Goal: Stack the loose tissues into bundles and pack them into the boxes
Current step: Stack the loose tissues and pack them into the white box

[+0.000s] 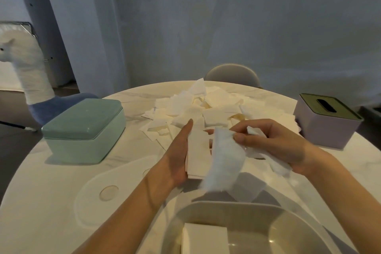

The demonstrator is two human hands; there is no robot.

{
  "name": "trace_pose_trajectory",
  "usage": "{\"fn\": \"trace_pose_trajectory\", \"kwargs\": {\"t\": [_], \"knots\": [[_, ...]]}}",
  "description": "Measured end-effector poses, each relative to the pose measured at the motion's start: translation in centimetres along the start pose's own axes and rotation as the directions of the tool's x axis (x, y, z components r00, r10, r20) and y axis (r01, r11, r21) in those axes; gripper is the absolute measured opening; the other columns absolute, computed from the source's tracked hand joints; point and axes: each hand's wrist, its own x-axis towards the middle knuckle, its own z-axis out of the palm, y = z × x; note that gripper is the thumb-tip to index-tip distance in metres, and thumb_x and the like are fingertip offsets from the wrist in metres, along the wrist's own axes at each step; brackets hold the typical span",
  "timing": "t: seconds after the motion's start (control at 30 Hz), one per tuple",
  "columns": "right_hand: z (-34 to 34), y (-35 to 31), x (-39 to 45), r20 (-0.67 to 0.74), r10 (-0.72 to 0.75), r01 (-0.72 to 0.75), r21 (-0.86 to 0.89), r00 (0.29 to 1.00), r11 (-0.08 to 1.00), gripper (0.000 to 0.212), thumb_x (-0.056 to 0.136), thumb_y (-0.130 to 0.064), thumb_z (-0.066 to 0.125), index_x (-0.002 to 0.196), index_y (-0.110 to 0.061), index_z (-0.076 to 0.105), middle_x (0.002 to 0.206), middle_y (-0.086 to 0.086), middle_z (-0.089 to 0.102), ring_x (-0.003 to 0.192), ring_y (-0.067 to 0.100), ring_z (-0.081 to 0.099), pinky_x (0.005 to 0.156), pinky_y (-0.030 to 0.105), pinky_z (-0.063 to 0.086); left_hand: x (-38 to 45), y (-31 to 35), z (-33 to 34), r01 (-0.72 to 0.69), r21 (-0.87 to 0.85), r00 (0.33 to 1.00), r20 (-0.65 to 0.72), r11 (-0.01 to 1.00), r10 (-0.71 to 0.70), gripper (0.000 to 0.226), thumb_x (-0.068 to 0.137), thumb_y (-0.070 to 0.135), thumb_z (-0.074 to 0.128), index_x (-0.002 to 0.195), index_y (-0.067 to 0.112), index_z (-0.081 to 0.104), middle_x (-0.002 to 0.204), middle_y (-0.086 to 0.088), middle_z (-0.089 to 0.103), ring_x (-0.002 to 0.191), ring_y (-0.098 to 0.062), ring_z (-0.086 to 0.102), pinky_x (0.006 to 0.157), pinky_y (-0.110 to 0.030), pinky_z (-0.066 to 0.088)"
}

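Observation:
A heap of loose white tissues [208,107] covers the far middle of the round table. My left hand [177,156] lies palm up with straight fingers and carries a flat bundle of folded tissues [199,154]. My right hand [274,142] pinches a loose tissue [224,161] between thumb and fingers, hanging blurred just right of the bundle; more tissue is crumpled in its palm. An open grey box [231,210] stands at the near edge with a white tissue bundle [203,239] inside. A closed mint-green box [82,130] sits on the left, a lilac box [325,121] with a slotted green lid on the right.
The table [61,202] is pale marble. A clear lid [115,187] lies flat on it near my left forearm. A grey chair back [232,74] stands beyond the far edge. A plush llama [26,64] is off the table at the left.

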Motion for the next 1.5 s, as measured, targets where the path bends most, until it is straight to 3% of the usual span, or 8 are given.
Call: {"fn": "trace_pose_trajectory", "kwargs": {"t": [0.33, 0.53, 0.7, 0.8, 0.97, 1.13, 1.3, 1.5], "knots": [[2.1, 2.4, 1.2, -0.333, 0.016, -0.163, -0.42, 0.943, 0.893, 0.027, 0.086, -0.063, 0.064, 0.104, -0.045, 0.073, 0.099, -0.034, 0.067, 0.091, -0.014, 0.059, 0.074, 0.008, 0.039, 0.0, -1.8, 1.4, 0.019, -0.013, 0.995, 0.093, 1.0, -0.018, 0.053, 0.1, 0.059, 0.052, 0.14, 0.026, 0.062, 0.129, -0.015, 0.068, 0.11, -0.034, 0.068, 0.096, -0.05, 0.054], [1.3, 0.3, 0.9, -0.213, 0.303, -0.261, 0.205, 0.929, 0.943, 0.016, 0.099, -0.044, 0.057, 0.104, -0.035, 0.069, 0.09, -0.015, 0.074, 0.075, 0.005, 0.072, 0.058, 0.016, 0.054, -0.4, -2.0, 1.7, -0.013, -0.055, 0.999, -0.036, 0.998, 0.011, 0.037, 0.107, 0.037, 0.049, 0.125, 0.013, 0.069, 0.106, -0.016, 0.072, 0.09, -0.029, 0.069, 0.082, -0.041, 0.055], [2.4, 0.3, 1.0, -0.121, 0.245, -0.195, 0.324, 0.962, 0.926, 0.013, 0.098, -0.026, 0.063, 0.108, -0.026, 0.07, 0.098, -0.008, 0.076, 0.09, 0.012, 0.074, 0.072, 0.023, 0.059, 0.0, -2.6, 2.0, -0.015, -0.062, 0.998, -0.064, 0.998, 0.011, 0.045, 0.102, 0.039, 0.059, 0.139, 0.014, 0.061, 0.116, -0.016, 0.073, 0.108, -0.033, 0.07, 0.086, -0.044, 0.059], [2.7, 1.6, 1.0, -0.208, 0.165, -0.14, 0.131, 0.964, 0.981, 0.02, 0.092, -0.038, 0.07, 0.108, -0.027, 0.074, 0.097, -0.004, 0.074, 0.08, 0.018, 0.07, 0.07, 0.031, 0.054, -0.1, -3.0, 2.2, -0.054, -0.031, 0.998, 0.009, 0.998, 0.054, 0.034, 0.102, 0.04, 0.049, 0.114, 0.012, 0.063, 0.084, -0.011, 0.077, 0.074, -0.024, 0.076, 0.066, -0.039, 0.063], [2.5, 2.7, 1.5, -0.395, -0.063, -0.047, -0.261, 0.917, 0.964, 0.018, 0.085, -0.045, 0.074, 0.101, -0.036, 0.073, 0.087, -0.028, 0.07, 0.087, -0.004, 0.067, 0.061, 0.012, 0.054, -0.6, -2.6, 2.6, -0.067, -0.006, 0.997, 0.032, 0.998, 0.068, 0.051, 0.102, 0.062, 0.035, 0.125, 0.024, 0.06, 0.093, -0.007, 0.078, 0.082, -0.021, 0.077, 0.071, -0.036, 0.064], [1.8, 2.7, 1.7, -0.443, -0.236, 0.048, -0.395, 0.865, 0.917, 0.017, 0.091, -0.042, 0.067, 0.105, -0.034, 0.073, 0.099, -0.025, 0.071, 0.096, -0.004, 0.064, 0.078, 0.006, 0.049, -1.0, -1.9, 1.9, 0.034, 0.013, 0.993, 0.113, 0.999, -0.036, 0.064, 0.1, 0.072, 0.031, 0.132, 0.021, 0.056, 0.106, -0.01, 0.073, 0.095, -0.025, 0.069, 0.082, -0.041, 0.058], [0.7, 0.6, 0.8, -0.186, -0.023, 0.057, 0.177, 0.982, 0.983, 0.028, 0.079, -0.037, 0.07, 0.102, -0.022, 0.077, 0.101, -0.005, 0.076, 0.092, 0.011, 0.071, 0.074, 0.02, 0.055, 0.1, -1.9, 0.6, 0.082, -0.031, 0.984, 0.163, 0.996, -0.076, 0.064, 0.103, 0.068, 0.028, 0.137, 0.02, 0.055, 0.117, -0.012, 0.065, 0.099, -0.026, 0.068, 0.077, -0.034, 0.061], [1.7, 2.7, 1.5, -0.223, -0.154, 0.043, -0.437, 0.963, 0.898, 0.029, 0.08, -0.051, 0.071, 0.1, -0.03, 0.077, 0.091, -0.019, 0.075, 0.082, 0.004, 0.071, 0.071, 0.017, 0.056, -0.7, -1.3, 1.2, 0.126, 0.054, 0.973, 0.188, 0.991, -0.134, 0.065, 0.095, 0.076, 0.043, 0.131, 0.023, 0.056, 0.107, -0.011, 0.07, 0.093, -0.024, 0.07, 0.081, -0.038, 0.059]]}}
